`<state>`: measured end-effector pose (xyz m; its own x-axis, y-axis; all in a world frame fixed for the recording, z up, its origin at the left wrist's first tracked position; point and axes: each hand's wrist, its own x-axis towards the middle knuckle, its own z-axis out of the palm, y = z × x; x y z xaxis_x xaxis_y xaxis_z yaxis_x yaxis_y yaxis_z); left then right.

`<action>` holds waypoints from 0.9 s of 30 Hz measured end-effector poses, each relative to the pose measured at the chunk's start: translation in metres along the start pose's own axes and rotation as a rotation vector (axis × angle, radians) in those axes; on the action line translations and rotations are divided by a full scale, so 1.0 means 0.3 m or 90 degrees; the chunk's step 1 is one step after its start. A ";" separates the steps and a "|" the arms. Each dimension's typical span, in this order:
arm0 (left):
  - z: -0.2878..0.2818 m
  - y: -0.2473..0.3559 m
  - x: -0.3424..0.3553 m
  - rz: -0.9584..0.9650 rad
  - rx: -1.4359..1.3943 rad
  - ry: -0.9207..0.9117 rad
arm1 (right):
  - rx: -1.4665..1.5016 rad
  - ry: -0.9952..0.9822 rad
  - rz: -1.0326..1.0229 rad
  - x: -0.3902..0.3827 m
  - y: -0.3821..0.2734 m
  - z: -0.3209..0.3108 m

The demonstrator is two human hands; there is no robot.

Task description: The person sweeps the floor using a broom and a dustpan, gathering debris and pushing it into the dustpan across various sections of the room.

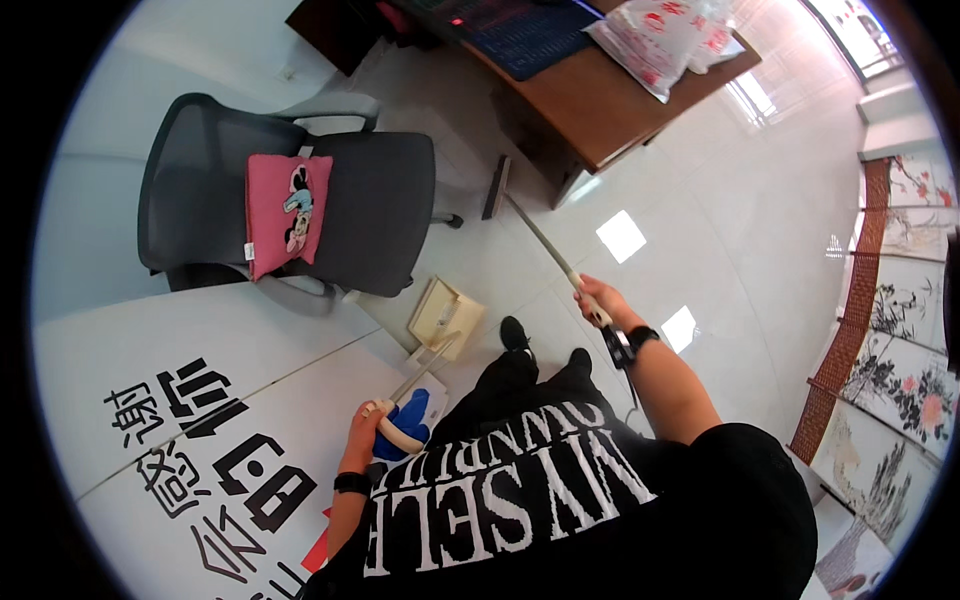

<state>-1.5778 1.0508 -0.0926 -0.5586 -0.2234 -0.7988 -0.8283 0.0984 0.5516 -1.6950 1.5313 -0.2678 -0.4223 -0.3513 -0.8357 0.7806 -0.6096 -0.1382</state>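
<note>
head view: the right hand (605, 300) grasps the broom (540, 237), its handle slanting forward-left to the broom head (495, 188) near the desk (597, 125). the left hand (364, 432) grips the dustpan (430, 308), whose pan lies forward-right, nearer than the broom head.

Slanted broom (541, 240); long-handled beige dustpan (464, 322)

The dustpan (466, 318) looks smooth plastic, the floor (690, 235) glossy tile, the cushion (285, 213) matt cloth, the desk (600, 120) smooth wood.

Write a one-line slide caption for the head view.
Right grip on a broom, left grip on a long-handled dustpan, over a tiled floor beside a gray office chair.
</note>
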 end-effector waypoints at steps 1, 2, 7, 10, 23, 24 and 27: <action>0.007 -0.006 0.008 -0.001 0.015 0.016 | 0.011 0.028 0.012 -0.080 0.026 -0.040; 0.005 -0.036 0.024 0.006 0.008 0.029 | 0.021 0.051 0.022 -0.152 0.051 -0.089; 0.106 -0.011 -0.014 0.024 -0.033 -0.018 | -0.048 0.088 0.024 -0.563 0.123 -0.417; 0.155 -0.028 -0.035 0.024 -0.044 -0.022 | -0.112 0.148 -0.005 -0.670 0.063 -0.577; 0.344 -0.083 -0.339 0.044 -0.038 0.042 | 0.039 0.197 -0.107 -0.638 -0.351 -0.819; 0.351 -0.092 -0.352 0.038 -0.056 0.046 | 0.060 0.220 -0.129 -0.662 -0.350 -0.844; 0.362 -0.119 -0.367 0.037 -0.093 0.040 | 0.172 0.244 -0.131 -0.711 -0.351 -0.970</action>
<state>-1.4916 1.1771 -0.0505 -0.5981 -0.2827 -0.7499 -0.7763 -0.0282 0.6298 -1.5530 1.8771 -0.2297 -0.3156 0.0511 -0.9475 0.5309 -0.8181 -0.2210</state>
